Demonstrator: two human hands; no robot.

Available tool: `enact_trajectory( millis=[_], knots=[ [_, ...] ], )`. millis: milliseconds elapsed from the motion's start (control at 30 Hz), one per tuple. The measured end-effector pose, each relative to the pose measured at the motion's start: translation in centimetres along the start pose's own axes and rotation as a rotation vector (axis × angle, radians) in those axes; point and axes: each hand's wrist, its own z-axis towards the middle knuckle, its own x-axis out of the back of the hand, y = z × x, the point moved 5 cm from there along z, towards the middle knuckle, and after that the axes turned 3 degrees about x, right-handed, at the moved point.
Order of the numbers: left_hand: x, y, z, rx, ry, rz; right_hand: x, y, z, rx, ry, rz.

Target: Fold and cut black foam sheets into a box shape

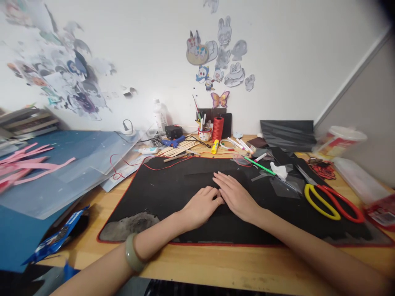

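Both hands rest close together over the black desk mat (166, 185) with a red stitched edge. My left hand (200, 205) has its fingers bent and drawn together, fingertips at my right hand; whatever it may hold is hidden. A jade-like bangle (133, 253) circles the left wrist. My right hand (236, 195) lies flat, fingers stretched out and side by side, pointing up and left. Beneath the fingers there seems to be a thin black sheet (197, 176), hard to tell from the mat. Scissors (327, 199) with yellow and red handles lie to the right.
Behind the mat are a red thread spool (217, 128), a pen cup (205, 134), a blue glue gun (173, 142) and wooden sticks (180, 149). A green pen (259, 166) lies near clear plastic scraps (285, 185). Plastic sheets (77, 176) and a blue wrapper (61, 234) are left.
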Motion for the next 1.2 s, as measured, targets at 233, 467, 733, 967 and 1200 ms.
enact_trajectory(
  millis=[233, 467, 733, 967, 1200],
  knots=[
    [-0.3, -0.7, -0.3, 0.078, 0.071, -0.071, -2.0, 0.5, -0.4, -0.024, -0.083, 0.056],
    [-1.0, -1.1, -0.5, 0.201, 0.09, -0.045, -2.6, 0.5, -0.2, -0.069, -0.152, 0.057],
    [-1.5, -1.5, -0.4, 0.336, 0.026, 0.017, -3.2, 0.7, -0.1, -0.087, -0.229, 0.061],
    [-2.1, -1.9, -0.2, 0.343, -0.058, 0.052, -3.4, 1.3, 0.1, -0.102, -0.305, 0.096],
    [-2.2, -1.9, -0.3, 0.354, -0.098, 0.065, -3.1, 1.2, 0.5, -0.166, -0.26, 0.041]
  ],
)
